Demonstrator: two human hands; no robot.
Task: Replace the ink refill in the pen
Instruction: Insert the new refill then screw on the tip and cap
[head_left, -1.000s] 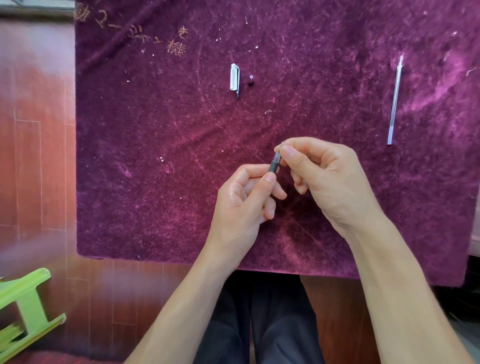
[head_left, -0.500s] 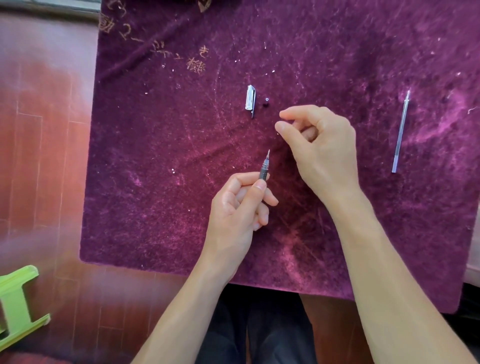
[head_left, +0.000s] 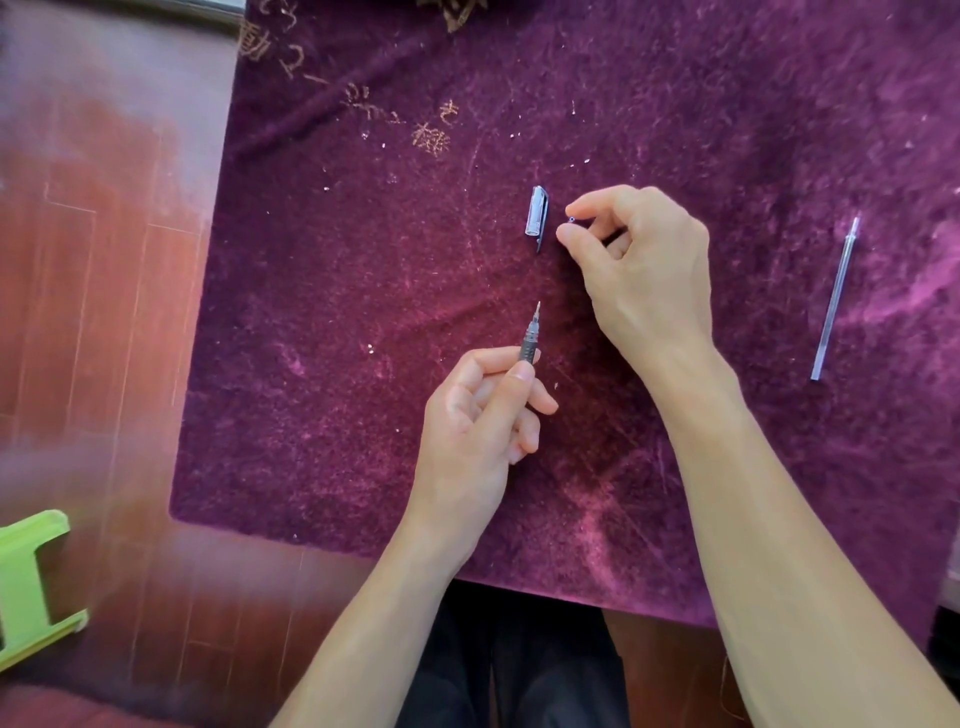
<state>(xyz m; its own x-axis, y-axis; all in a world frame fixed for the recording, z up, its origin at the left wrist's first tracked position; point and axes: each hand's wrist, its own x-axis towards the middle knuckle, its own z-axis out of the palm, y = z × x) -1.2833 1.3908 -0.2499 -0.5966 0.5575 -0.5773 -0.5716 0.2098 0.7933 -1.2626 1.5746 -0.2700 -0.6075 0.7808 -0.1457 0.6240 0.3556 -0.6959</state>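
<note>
My left hand (head_left: 480, 415) grips the pen (head_left: 530, 340) by its grey ribbed front, metal tip pointing away from me; the barrel is hidden in my fist. My right hand (head_left: 641, 270) hovers over the purple cloth (head_left: 337, 364) further back. Its thumb and forefinger are slightly apart on either side of a tiny dark piece (head_left: 571, 220) that lies on the cloth. The clear pen cap (head_left: 537, 218) lies just left of that piece. A thin clear refill tube (head_left: 834, 299) lies alone on the cloth at the far right.
The cloth covers a table whose front edge is near my lap. Reddish wooden floor (head_left: 93, 312) shows on the left, with a green plastic stool (head_left: 31, 582) at the lower left. Gold embroidered characters (head_left: 431, 137) mark the cloth's far side.
My right hand left the pen tip and moved away from me to the small piece beside the cap. My left hand kept the pen and barely moved. The camera tilted down.
</note>
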